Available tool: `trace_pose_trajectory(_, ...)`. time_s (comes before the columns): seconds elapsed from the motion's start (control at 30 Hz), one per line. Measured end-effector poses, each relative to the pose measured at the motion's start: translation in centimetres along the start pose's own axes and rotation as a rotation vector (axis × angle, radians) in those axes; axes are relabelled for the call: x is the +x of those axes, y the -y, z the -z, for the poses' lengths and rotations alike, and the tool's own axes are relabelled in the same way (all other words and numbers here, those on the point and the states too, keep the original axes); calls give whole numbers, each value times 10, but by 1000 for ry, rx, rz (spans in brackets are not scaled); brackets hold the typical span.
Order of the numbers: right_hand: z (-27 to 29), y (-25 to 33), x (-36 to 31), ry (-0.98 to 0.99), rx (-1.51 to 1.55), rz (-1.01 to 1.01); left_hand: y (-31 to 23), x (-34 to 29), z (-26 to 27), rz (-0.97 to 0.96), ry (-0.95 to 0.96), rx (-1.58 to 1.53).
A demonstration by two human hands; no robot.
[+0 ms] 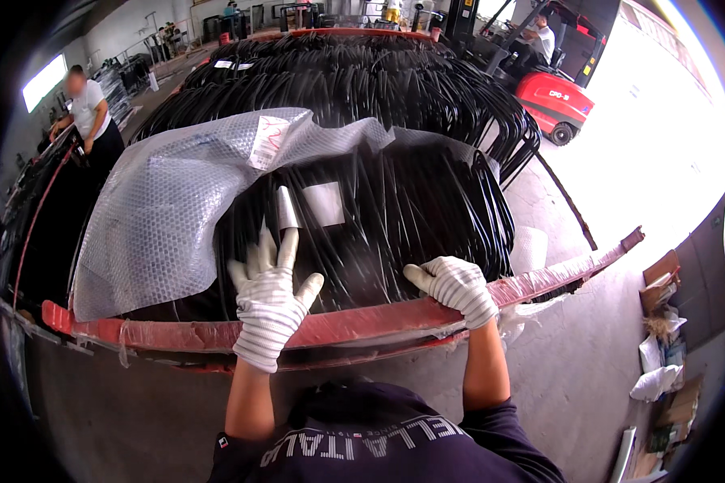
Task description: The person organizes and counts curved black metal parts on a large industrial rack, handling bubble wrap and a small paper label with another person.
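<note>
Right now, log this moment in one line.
Left hand: spread over black strips | right hand: over red bar | bubble wrap: partly covering black strips | forklift: right background

From the head, a fisheye looks down and forward, left grip (pixel 267 304) and right grip (pixel 457 287) near.

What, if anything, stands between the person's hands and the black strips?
Only gloves, and perhaps a white slip by the left hand. It and the right hand reach over the red rail toward the black strips; bubble wrap lies farther left and beyond.
</note>
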State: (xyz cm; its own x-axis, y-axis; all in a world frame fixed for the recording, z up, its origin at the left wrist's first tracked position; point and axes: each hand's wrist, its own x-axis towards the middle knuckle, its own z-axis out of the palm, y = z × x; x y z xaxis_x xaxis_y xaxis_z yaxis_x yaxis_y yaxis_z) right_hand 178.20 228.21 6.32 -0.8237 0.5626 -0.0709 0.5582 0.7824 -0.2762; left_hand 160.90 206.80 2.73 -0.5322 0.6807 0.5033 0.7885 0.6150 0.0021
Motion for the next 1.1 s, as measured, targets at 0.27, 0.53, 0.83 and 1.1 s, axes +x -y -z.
trace_pose_trajectory(0.27, -20, 3, 0, -499, -123, 221, -1, -6, 6, 77, 27, -81)
trace_pose_trajectory(0.53, -26, -12, 1, -258, 80, -30, -8, -5, -2, 168, 315, -39)
trace_pose_trajectory(0.83, -20, -6, 0, -346, -139, 93, -4, -2, 11, 105, 110, -63)
trace_pose_trajectory(1.1, -4, -13, 10, 240, 4, -233, 2, 39, 40, 319, 1236, -367)
